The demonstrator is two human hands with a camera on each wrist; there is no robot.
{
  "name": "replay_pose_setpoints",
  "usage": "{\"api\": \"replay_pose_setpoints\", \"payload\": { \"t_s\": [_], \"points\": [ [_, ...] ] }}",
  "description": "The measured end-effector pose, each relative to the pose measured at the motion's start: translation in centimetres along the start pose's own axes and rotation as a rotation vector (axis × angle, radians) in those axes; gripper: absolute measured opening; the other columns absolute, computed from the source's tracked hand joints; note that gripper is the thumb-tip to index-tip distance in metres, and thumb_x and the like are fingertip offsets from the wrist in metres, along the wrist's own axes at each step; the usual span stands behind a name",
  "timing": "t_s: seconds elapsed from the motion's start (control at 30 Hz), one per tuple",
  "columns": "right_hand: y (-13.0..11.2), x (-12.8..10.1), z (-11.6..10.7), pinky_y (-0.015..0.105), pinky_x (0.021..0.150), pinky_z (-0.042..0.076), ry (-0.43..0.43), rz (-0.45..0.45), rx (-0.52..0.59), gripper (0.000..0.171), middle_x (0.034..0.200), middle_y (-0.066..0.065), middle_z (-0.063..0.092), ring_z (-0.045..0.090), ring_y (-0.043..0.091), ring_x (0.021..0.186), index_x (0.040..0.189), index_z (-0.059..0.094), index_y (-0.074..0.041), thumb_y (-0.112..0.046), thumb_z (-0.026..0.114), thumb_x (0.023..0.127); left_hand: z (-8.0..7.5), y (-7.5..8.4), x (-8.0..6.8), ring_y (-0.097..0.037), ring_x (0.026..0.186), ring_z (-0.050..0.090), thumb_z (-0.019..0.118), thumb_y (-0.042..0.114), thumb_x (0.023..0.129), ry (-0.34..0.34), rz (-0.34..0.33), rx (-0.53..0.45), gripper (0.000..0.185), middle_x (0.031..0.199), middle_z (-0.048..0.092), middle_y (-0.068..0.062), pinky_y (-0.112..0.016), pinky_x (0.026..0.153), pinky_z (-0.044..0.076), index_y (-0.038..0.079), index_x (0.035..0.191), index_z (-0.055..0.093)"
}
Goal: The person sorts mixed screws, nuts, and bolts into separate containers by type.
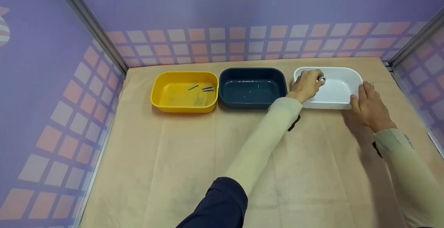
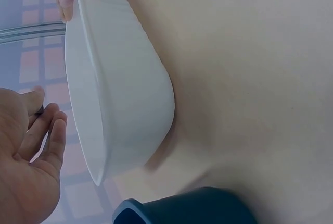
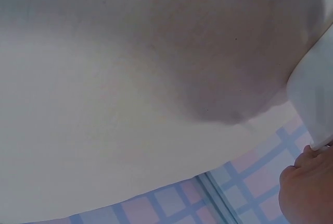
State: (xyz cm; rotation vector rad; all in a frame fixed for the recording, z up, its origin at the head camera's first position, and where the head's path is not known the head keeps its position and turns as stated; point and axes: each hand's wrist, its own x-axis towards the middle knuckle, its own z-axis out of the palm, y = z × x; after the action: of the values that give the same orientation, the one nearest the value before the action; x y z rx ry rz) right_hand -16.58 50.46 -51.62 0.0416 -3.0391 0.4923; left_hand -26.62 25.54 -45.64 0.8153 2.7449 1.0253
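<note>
Beige cloth covers the tabletop (image 1: 208, 145). Over the white rectangular plastic tub (image 1: 338, 93), the left hand (image 1: 307, 84) pinches a small silvery metal part (image 1: 322, 79) at its fingertips; the right hand (image 1: 369, 105) rests straight-fingered against the tub's right rim.

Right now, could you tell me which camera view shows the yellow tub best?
The head view: the yellow tub shows whole there, leftmost of three, with screws inside. Neither wrist view shows it.
</note>
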Motion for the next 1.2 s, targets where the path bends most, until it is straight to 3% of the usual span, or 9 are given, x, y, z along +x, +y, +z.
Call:
{"api": "replay_pose_setpoints", "payload": {
  "t_s": [0.23,0.6,0.77,1.2],
  "points": [
    [-0.3,0.0,0.0,0.067,0.131,0.000,-0.021,0.018,-0.007,0.078,0.170,0.043,0.005,0.003,0.063,0.158,0.162,0.008,0.020,-0.041,0.017,0.114,-0.4,0.3,0.0,0.000,0.130,0.063,0.069,0.028,0.106,0.001,0.000,-0.007,0.040,0.142,0.070,0.010,-0.008,0.102,0.048,0.020,0.145,0.066],
    [-0.4,0.2,-0.4,0.068,0.131,0.001,-0.019,0.003,0.002,0.078,0.169,0.043,0.006,0.002,0.063,0.158,0.161,0.008,0.021,-0.041,0.018,0.115,-1.1,0.2,-0.4,0.000,0.130,0.062,0.068,0.033,0.106,0.011,-0.034,0.018,0.037,0.141,0.069,0.016,-0.017,0.099,0.053,0.025,0.143,0.067],
    [-0.3,0.1,-0.2,0.072,0.130,0.005,-0.009,-0.012,0.007,0.076,0.168,0.045,0.008,0.005,0.065,0.157,0.160,0.010,0.022,-0.039,0.020,0.115,-1.0,-0.1,-0.8,-0.001,0.130,0.063,0.065,0.032,0.108,-0.016,0.006,0.026,0.038,0.143,0.068,0.013,-0.014,0.100,0.052,0.023,0.145,0.066],
    [-0.4,0.0,-0.5,0.067,0.132,0.001,-0.044,0.011,-0.042,0.078,0.169,0.044,0.007,0.005,0.063,0.157,0.161,0.008,0.021,-0.040,0.017,0.114,-1.3,-0.1,-1.4,-0.003,0.135,0.060,0.067,0.033,0.107,-0.045,0.088,0.026,0.041,0.148,0.066,0.008,-0.013,0.108,0.047,0.017,0.145,0.066]
  ]
}}
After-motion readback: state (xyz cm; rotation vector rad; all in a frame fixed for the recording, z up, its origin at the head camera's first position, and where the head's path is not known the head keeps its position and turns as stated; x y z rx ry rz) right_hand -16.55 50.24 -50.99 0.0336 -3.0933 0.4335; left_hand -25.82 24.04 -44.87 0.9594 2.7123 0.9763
